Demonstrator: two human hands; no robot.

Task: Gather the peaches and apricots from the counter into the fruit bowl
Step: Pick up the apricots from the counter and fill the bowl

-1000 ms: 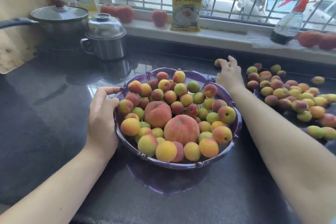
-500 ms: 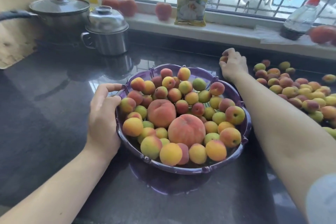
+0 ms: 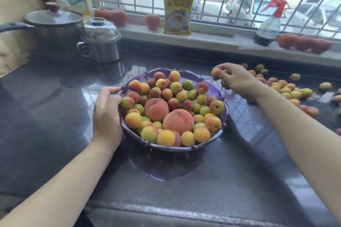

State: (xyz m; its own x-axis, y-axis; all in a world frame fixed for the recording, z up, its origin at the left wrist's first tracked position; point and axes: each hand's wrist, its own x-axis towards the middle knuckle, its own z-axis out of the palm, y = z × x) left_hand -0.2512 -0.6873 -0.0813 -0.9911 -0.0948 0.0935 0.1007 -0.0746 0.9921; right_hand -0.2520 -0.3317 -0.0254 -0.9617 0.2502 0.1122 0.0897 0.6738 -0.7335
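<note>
**Already heaped: where a slip could start**

Pinched between the curled fingers [image 3: 224, 72] of the right hand [image 3: 238, 81], one small apricot [image 3: 216, 73] is held in the air just beyond the right rim of the purple fruit bowl [image 3: 215, 88], apart from the dark bench [image 3: 55, 116]. A second fruit may be tucked under the palm, but that cannot be told for sure. The left hand [image 3: 107, 114] is curled over the bowl's left rim, thumb on the edge, so the bowl is steadied.

Risk is judged to lie mostly in the drop. The bowl is filled nearly to its rim, with two large peaches [image 3: 178, 121] bulging at the middle and small fruit banked around them. An apricot let go from height, or set on a slope, could be sent rolling over the low scalloped edge, or a neighbour could be knocked out with it. A loose pinch could also let the fruit fall short, onto the bench.

Further out, many apricots [image 3: 287, 92] are left scattered on the right of the bench. These could be swept aside by the forearm on a careless reach, since the polished surface offers round fruit little to stop on.
</note>
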